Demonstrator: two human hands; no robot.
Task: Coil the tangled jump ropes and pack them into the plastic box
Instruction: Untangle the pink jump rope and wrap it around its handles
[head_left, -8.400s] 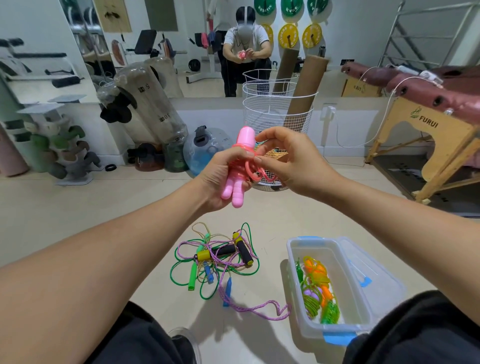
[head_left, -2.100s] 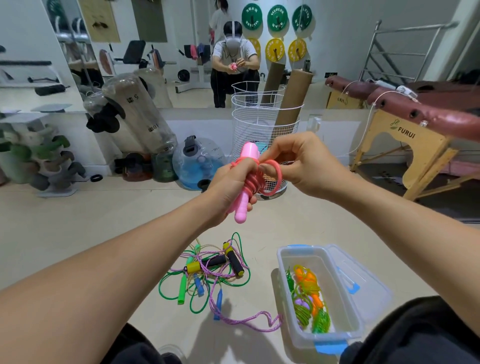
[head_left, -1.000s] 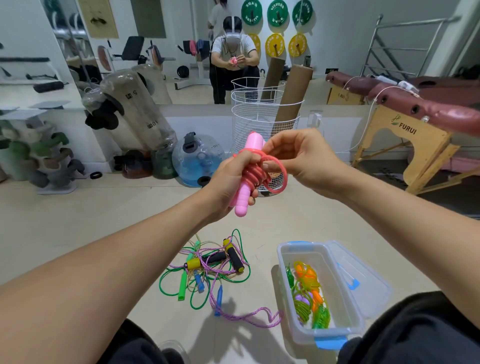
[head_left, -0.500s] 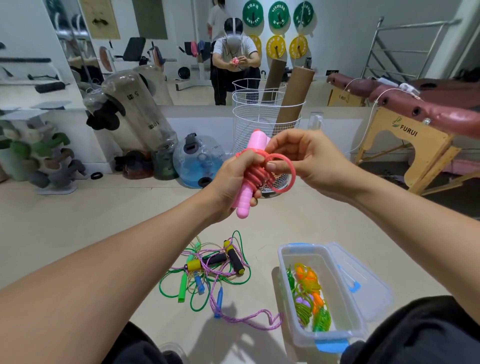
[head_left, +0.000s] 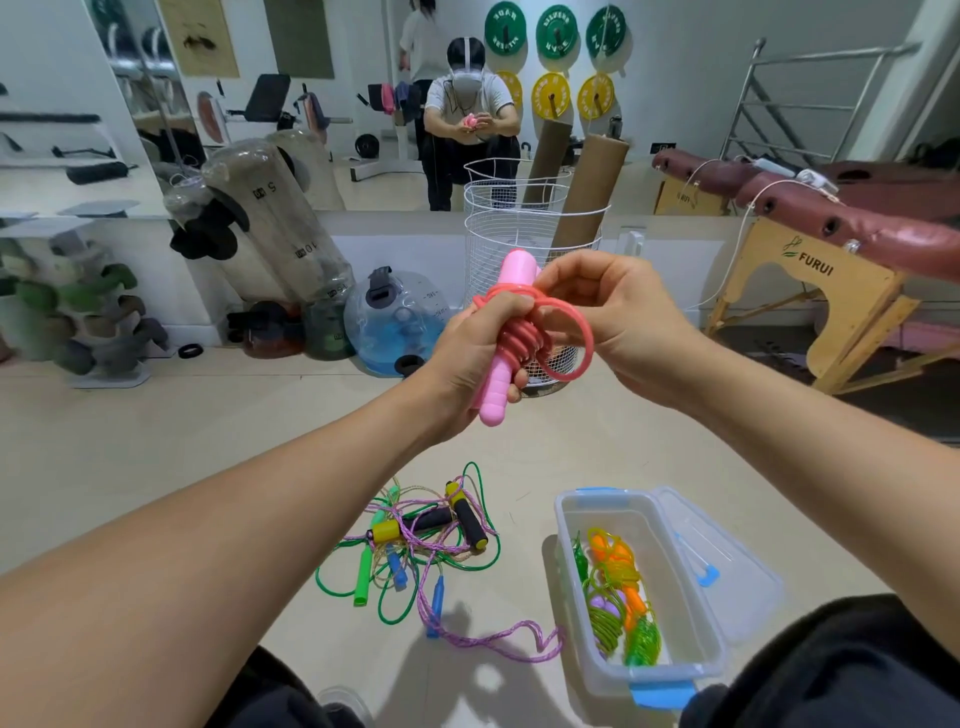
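Wider now than a moment ago, the pink rope (head_left: 563, 338)'s last loop is pinched by the right hand (head_left: 618, 317) while the left hand (head_left: 475, 358) grips the wrapped handles, so tucking the end and dropping it into the plastic box (head_left: 587, 654) near right looks next.

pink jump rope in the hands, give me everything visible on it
The pink plastic jump rope is held in the air above the floor. Its smooth, glossy handles stand roughly upright, bundled together, with the cord wound round their middle in several tight turns. The left hand grips the handles below and beside the coil. One loose loop of cord sticks out to the right, and the right hand pinches the cord near the top of the coil.
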